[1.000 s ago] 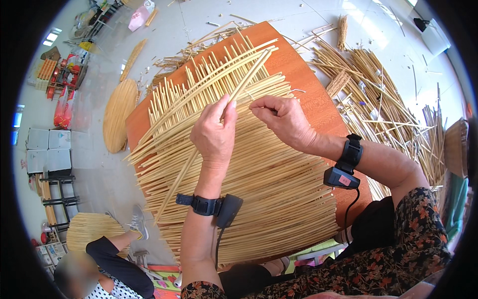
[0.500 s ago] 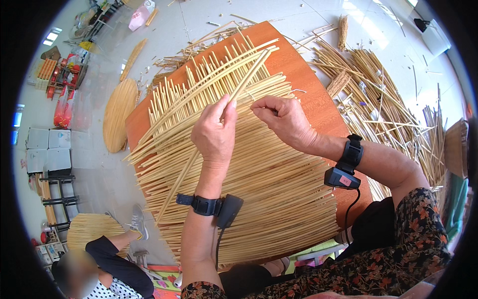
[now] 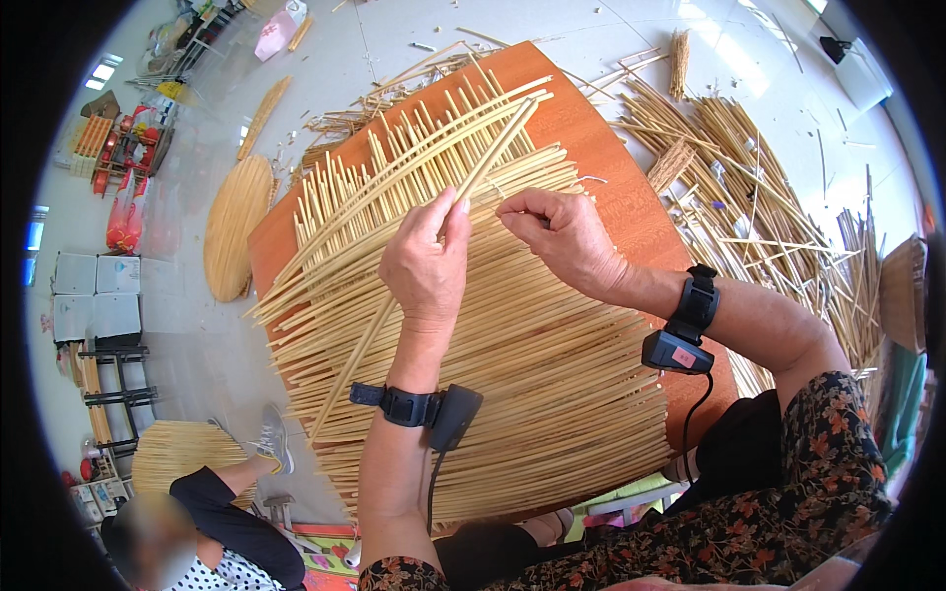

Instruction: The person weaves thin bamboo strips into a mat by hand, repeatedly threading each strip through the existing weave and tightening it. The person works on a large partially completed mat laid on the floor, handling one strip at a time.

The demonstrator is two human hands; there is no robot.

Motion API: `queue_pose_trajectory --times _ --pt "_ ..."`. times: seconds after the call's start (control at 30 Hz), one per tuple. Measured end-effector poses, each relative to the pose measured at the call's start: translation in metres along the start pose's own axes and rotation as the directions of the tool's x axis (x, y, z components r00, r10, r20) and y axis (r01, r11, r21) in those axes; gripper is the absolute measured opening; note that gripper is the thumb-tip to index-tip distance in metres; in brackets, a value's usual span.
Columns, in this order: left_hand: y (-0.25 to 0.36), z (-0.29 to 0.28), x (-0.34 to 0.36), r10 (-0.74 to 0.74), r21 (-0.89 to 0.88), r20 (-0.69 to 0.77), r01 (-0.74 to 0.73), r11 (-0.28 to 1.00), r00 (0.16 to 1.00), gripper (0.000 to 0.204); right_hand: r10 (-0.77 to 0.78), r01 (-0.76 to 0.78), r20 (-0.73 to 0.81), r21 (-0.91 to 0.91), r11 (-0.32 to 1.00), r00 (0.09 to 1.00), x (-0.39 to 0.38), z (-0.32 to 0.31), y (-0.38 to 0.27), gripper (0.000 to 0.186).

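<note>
Pale straw stalks lie side by side as a wide mat [image 3: 532, 394] over a reddish-brown wooden board [image 3: 631, 192]. Beyond it, a second layer of stalks [image 3: 335, 197] points away from me. My left hand [image 3: 426, 258] is closed around a pair of long stalks [image 3: 501, 146], which slant from the lower left up to the far right above the mat. Just to its right, my right hand [image 3: 560, 234] is closed in a pinch by a thin white thread [image 3: 493, 187] at the stalks. Its fingertips hide most of what they hold.
Loose stalks [image 3: 778, 207] are heaped on the floor at right, with small straw bundles [image 3: 680, 64] near them. An oval straw mat [image 3: 238, 229] lies left of the board. At lower left another person [image 3: 236, 532] sits beside a straw mat [image 3: 182, 455]. Boxes [image 3: 97, 286] stand along the left wall.
</note>
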State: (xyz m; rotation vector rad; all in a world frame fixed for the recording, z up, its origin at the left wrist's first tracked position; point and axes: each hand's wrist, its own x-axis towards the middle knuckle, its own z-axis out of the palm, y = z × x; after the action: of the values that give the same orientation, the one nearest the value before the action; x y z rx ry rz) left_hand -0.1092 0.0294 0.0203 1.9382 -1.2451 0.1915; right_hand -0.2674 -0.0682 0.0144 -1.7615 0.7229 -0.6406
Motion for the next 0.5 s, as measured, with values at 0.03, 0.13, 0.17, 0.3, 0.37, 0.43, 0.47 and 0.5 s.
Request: queue_pose_trajectory --times 0.03,0.13,0.17,0.3,0.37,0.43,0.47,0.5 --pt "-0.0001 -0.0001 -0.0002 0.000 0.006 0.004 0.000 1.000 1.000 0.020 0.004 -0.004 0.001 -0.010 1.000 1.000 0.0000 0.0000 -0.0004 0.021" --pt "0.0003 -0.0013 -0.0011 -0.022 0.008 0.008 0.022 1.000 1.000 0.020 0.014 -0.014 0.005 0.001 1.000 1.000 -0.0002 0.0008 -0.0014 0.022" --pt "0.0005 -0.0007 -0.0010 -0.021 0.003 0.008 0.021 1.000 1.000 0.020 0.021 -0.021 0.008 -0.002 1.000 1.000 -0.0003 0.0001 -0.0016 0.022" --pt "0.0007 0.0003 -0.0013 -0.024 -0.005 0.007 0.024 1.000 1.000 0.020 0.021 -0.021 0.009 0.002 1.000 1.000 -0.0006 0.0002 -0.0005 0.022" --pt "0.0007 0.0009 -0.0016 -0.027 -0.007 0.006 0.027 1.000 1.000 0.020 0.014 -0.014 0.005 0.003 1.000 1.000 -0.0006 0.0008 0.0006 0.022" --pt "0.0008 0.0021 -0.0017 -0.027 -0.013 0.003 0.027 1.000 1.000 0.020 0.016 -0.016 0.003 -0.001 1.000 1.000 -0.0005 0.0006 0.0012 0.021" --pt "0.0004 0.0017 -0.0018 -0.028 -0.010 0.005 0.028 1.000 1.000 0.020 0.016 -0.016 0.003 -0.004 1.000 1.000 -0.0003 0.0011 0.0018 0.021" --pt "0.0001 0.0011 -0.0019 -0.028 -0.007 0.007 0.028 1.000 1.000 0.020 0.015 -0.015 0.003 -0.006 1.000 1.000 0.0001 0.0018 0.0023 0.021"
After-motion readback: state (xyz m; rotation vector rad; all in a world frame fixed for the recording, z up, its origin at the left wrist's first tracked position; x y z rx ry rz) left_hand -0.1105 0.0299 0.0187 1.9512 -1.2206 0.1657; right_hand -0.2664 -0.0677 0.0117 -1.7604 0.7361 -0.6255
